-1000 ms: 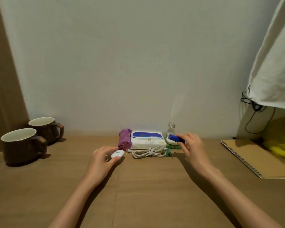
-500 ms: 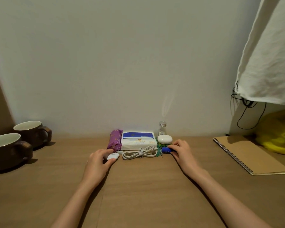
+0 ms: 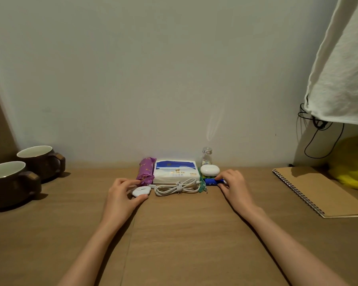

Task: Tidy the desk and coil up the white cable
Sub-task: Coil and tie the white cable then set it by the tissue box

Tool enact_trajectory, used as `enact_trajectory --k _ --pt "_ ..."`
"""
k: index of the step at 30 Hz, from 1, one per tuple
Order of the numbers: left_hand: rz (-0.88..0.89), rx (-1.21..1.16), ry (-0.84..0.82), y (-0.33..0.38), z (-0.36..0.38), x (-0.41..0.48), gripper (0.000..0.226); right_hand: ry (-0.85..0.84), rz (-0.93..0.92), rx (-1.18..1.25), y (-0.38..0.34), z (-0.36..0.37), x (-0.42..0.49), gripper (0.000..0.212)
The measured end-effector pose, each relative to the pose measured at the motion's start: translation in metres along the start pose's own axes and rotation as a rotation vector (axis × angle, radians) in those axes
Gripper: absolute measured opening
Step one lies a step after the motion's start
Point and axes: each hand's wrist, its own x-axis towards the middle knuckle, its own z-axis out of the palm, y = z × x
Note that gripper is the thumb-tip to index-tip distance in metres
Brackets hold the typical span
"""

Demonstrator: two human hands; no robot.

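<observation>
The white cable (image 3: 177,187) lies coiled and tied at its middle on the wooden desk (image 3: 178,234), just in front of a tissue pack (image 3: 175,171). My left hand (image 3: 122,198) rests on the desk with its fingers around a small white oval device (image 3: 141,191) at the cable's left end. My right hand (image 3: 234,187) has its fingertips on a small blue tube (image 3: 213,181) lying to the right of the cable. A white earbud case (image 3: 209,170), a green packet (image 3: 202,183) and a small glass bottle (image 3: 206,157) sit behind the tube.
A purple snack packet (image 3: 146,171) lies left of the tissue pack. Two brown mugs (image 3: 12,182) stand at the left edge. A spiral notebook (image 3: 320,190), a yellow bag (image 3: 353,166) and hanging white cloth (image 3: 343,65) with black wires are at the right.
My right hand has brought the blue tube down off the earbud case and laid it on the desk beside the cable. My left hand has stayed on the white oval device.
</observation>
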Motion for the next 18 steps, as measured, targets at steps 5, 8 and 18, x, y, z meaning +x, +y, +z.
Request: enact_trajectory --k 5,8,18 --pt "-0.055 0.003 -0.019 -0.010 -0.003 -0.002 0.048 0.018 0.005 -0.005 0.000 -0.001 0.000 0.015" --pt "-0.071 -0.036 -0.026 -0.013 -0.001 0.000 0.039 0.027 0.001 -0.001 0.001 -0.001 0.000 0.015" --pt "-0.105 -0.074 -0.046 -0.014 0.005 0.004 0.038 0.018 -0.018 -0.005 0.001 0.003 0.002 0.015"
